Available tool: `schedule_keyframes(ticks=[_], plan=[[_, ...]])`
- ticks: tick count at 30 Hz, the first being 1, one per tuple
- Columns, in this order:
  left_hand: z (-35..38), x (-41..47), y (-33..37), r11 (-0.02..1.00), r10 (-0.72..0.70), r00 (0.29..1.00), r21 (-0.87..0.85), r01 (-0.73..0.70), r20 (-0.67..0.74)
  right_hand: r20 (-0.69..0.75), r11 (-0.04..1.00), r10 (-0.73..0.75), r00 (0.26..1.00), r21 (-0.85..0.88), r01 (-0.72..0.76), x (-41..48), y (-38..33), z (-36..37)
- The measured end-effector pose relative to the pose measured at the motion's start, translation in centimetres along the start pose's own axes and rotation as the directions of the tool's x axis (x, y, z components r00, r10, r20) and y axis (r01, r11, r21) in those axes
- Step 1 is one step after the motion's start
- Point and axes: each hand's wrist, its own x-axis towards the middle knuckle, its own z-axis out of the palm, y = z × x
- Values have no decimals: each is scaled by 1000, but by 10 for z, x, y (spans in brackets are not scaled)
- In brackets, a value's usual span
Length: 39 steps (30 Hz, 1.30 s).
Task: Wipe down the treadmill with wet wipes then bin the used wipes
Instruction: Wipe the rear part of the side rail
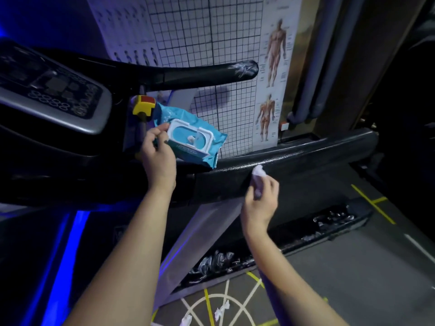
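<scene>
My right hand [260, 198] pinches a crumpled white wipe [258, 171] against the glossy black textured handrail [306, 151]. My left hand [157, 156] has its fingers curled around a crinkly blue wipes pack [207, 135], white lid open. Two used wipes [221, 309] lie on the floor.

Left hand [158, 158] clamped shut, right hand [261, 196] pinched closed — both arms outstretched.

Both forearms are bare, the left hand [158, 158] and right hand [260, 201] apparently ungloved in dim light.
</scene>
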Motion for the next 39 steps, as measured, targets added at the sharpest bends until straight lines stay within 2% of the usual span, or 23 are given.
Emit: schedule_keyframes(ticks=[2,4,5,7,8,9,11,13,15,17,19,21,23,25,26,27,28,30,31,32,34,37,39], plan=[[0,2,-2,1000,-10,1000,13,10,1,56,999,-35,998,40,33,-29,-7,10],[1,2,-4,1000,-11,1000,21,11,-5,182,992,-84,980,109,65,-57,-12,16],[2,2,-4,1000,-8,1000,20,8,-8,284,987,-113,952,139,76,-69,-13,18],[3,1,-3,1000,6,1000,21,-6,-3,517,982,-161,841,168,85,-85,-12,17],[2,0,-3,1000,11,1000,19,-11,8,590,982,-170,789,169,85,-89,-10,13],[2,0,-3,1000,9,1000,18,-9,18,598,984,-161,785,163,77,-87,-9,7],[1,1,-4,1000,-4,999,20,4,32,442,986,-86,893,164,14,-69,-7,-8],[0,1,-3,999,-9,999,34,7,45,154,979,44,987,189,-73,-30,-3,-25],[1,-3,-2,998,7,998,54,-10,55,-26,978,130,991,170,-124,14,0,-35],[1,-5,-1,998,5,998,60,-8,62,-44,991,102,994,87,-98,33,3,-28],[1,-4,-1,998,-2,998,65,-2,56,44,1000,-31,999,-5,31,19,2,-8],[2,-3,-1,998,1,999,67,-3,41,214,985,-174,961,29,171,-18,-1,7],[4,-4,1,998,-2,999,64,-1,42,461,961,-276,844,137,240,-58,7,15],[5,-5,-1,998,0,999,60,-3,48,693,965,-251,676,129,227,-87,20,15],[5,-6,-2,999,-1,999,54,-2,52,734,974,-209,647,95,207,-95,27,11],[4,-6,-3,999,1,999,54,-4,53,706,984,-160,690,62,164,-96,33,6],[3,-5,-3,998,8,999,56,-11,53,611,994,-105,784,37,104,-92,36,0],[2,-5,-4,998,17,998,67,-20,54,279,996,71,958,24,-80,-66,35,-15],[3,-6,-4,997,14,998,69,-18,57,117,984,166,979,45,-173,-48,35,-23],[3,-7,-3,998,12,998,65,-16,60,15,967,246,969,60,-246,-29,36,-27],[4,-9,-3,998,14,999,58,-17,50,-19,940,339,941,61,-337,-4,35,-24],[6,-7,-1,998,7,999,66,-9,39,31,928,370,928,23,-371,-15,27,3],[5,-7,-1,997,4,999,72,-7,33,127,919,389,912,18,-394,-45,21,25]])
